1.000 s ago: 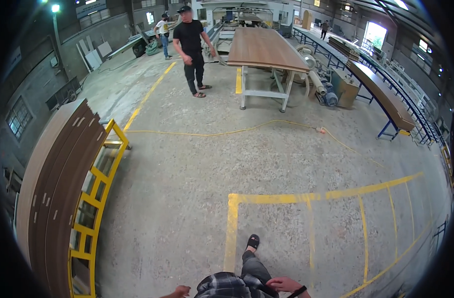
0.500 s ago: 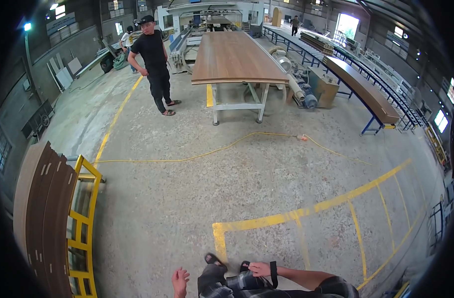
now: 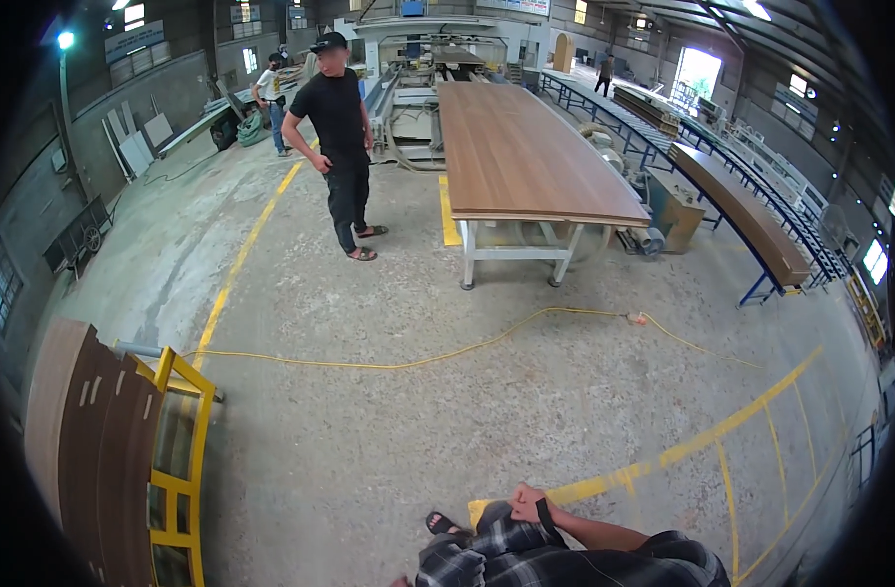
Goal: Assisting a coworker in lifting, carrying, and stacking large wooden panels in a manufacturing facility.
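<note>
My right hand (image 3: 528,501) is in front of my checked shirt (image 3: 555,567), with a black band round its wrist. Its fingers are curled in, and whatever may be inside them is hidden. Of my left hand (image 3: 401,581) only a sliver shows at the lower edge, so its fingers cannot be made out. A sandaled foot (image 3: 442,523) shows on the concrete near my right hand. Neither hand reaches any of the workshop's boards or racks. Closest on the left stand brown grooved panels (image 3: 95,460) by a yellow metal frame (image 3: 203,440).
Ahead, a large wood-faced panel (image 3: 536,147) lies on a steel-legged table. A person in black (image 3: 332,127) stands left of it, hand on hip. A yellow cable (image 3: 399,366) with an orange-red connector (image 3: 636,319) crosses the floor. Long boards (image 3: 741,210) rest at right.
My view has shifted, so the table and person sit lower and further right. My left hand has dropped almost out of view; my right hand has risen slightly in the picture, its fingers curled.
</note>
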A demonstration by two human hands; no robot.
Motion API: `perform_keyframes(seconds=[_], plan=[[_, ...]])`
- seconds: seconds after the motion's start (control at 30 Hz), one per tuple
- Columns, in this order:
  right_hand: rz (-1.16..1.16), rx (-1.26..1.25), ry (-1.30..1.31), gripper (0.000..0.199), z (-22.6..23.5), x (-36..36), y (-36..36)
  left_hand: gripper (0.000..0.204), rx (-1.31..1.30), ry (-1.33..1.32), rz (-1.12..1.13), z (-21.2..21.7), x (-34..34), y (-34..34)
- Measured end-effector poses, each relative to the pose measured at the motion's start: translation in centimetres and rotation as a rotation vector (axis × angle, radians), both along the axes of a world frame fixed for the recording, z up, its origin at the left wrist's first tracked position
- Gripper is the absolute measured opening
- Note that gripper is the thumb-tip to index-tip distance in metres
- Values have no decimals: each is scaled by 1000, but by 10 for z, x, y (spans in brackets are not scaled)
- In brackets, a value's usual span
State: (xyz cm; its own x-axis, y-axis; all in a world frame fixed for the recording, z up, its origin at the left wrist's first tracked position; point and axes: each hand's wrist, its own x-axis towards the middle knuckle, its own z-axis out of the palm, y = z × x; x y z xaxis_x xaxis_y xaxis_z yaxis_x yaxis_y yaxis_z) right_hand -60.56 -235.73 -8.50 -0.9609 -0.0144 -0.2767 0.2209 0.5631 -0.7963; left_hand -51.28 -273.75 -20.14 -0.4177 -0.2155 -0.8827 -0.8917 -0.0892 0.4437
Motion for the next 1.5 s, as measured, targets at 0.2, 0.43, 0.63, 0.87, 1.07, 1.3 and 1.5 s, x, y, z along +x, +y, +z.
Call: perform_keyframes(seconds=[0.2, 0.43, 0.63, 0.87, 1.07, 1.3, 1.5], plan=[[-43, 384, -60, 37, -69, -135, 49, 20, -58, 578, 170, 18, -253, -42], [-342, 117, -315, 21, -134, -255, 83, 22, -353, 410, -324, 15, -401, -48], [-20, 53, -341, 24, -144, -383, 9, 24, -581, 794, -633, -20, -389, -66], [178, -173, -132, 16, -159, -661, -78, 37, 59, -19, 48, -10, -481, -66], [238, -23, -8, 15, -131, -851, -158, 48, 889, 148, 846, -8, -640, -104], [468, -40, -98, 13, -112, -923, -293, 70, 559, -180, 434, 34, -861, -253], [115, -94, -374, 12, -115, -1024, -318, 56, 380, 467, 618, 64, -1001, -359]])
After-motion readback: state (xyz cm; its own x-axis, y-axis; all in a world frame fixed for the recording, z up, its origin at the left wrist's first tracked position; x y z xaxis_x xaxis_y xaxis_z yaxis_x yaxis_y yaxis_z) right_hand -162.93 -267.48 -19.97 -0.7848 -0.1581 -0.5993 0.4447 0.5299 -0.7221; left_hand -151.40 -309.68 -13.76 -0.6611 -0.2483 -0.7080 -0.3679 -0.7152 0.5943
